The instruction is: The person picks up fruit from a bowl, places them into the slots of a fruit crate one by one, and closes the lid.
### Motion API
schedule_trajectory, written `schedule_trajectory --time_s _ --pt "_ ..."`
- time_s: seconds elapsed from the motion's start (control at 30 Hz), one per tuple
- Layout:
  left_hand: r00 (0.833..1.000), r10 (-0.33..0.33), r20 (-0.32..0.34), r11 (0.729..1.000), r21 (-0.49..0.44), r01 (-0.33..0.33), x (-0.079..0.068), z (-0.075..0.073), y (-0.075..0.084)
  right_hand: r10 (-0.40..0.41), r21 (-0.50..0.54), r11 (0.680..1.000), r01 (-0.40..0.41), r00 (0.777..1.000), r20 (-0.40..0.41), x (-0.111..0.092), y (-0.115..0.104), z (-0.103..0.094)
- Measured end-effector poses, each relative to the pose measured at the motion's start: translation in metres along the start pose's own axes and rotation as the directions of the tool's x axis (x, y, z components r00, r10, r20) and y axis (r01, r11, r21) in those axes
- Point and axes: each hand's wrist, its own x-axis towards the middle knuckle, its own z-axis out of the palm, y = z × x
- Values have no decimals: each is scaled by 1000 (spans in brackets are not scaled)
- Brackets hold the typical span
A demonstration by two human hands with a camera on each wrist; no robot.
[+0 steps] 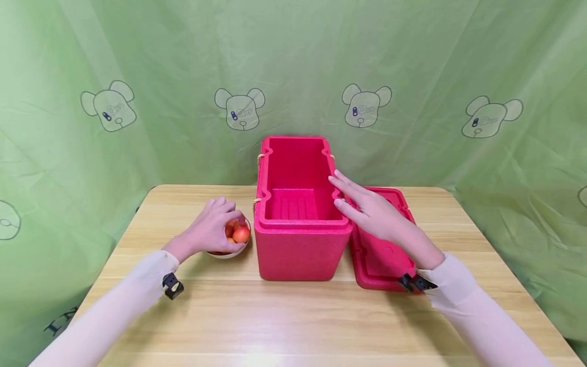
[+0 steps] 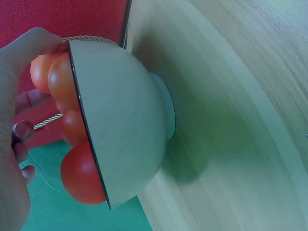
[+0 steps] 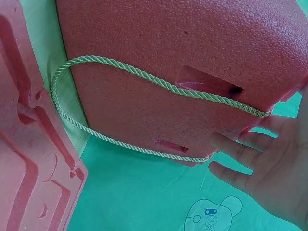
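My left hand (image 1: 213, 224) reaches over a white bowl (image 2: 120, 120) of several red-orange tomatoes. Its thumb and forefinger curl about one tomato (image 1: 241, 234) on the side nearer the box. In the left wrist view, that tomato (image 2: 42, 72) shows between thumb and forefinger, while another tomato (image 2: 83, 173) bulges over the rim. The other fingers are bent above the bowl. My right hand (image 1: 376, 211), its fingers spread and nearly straight, lies at the right rim of an uncovered red box (image 1: 302, 255). The box's inside floor shows ridges.
Right of the box, its red lid (image 1: 385, 255) lies on the wooden table (image 1: 293, 316), partly beneath my right forearm. A twisted rope handle (image 3: 130, 70) hangs on the box's side. Behind the table rises a green curtain (image 1: 302, 61) printed with bear heads.
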Motion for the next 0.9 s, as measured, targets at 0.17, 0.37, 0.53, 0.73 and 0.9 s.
schedule_trajectory --time_s 0.17,0.37,0.53,0.73,0.9 --pt "1000 10 -1 1000 6 -10 0 2 0 -1 3 1000 1 1000 1 0 0 0" --pt "1000 5 -1 1000 5 -5 -2 3 1 0 -2 1000 0 1000 2 0 -1 0" --pt "1000 -3 3 1000 1 3 -3 3 2 6 0 1000 -6 1000 7 0 -1 0" --pt "1000 0 -28 1000 -2 -1 -2 1 1 14 2 1000 -14 1000 10 0 -1 0" --pt "997 17 -79 1000 4 -16 -1 -4 -2 13 -1 1000 -13 1000 9 0 0 -1"
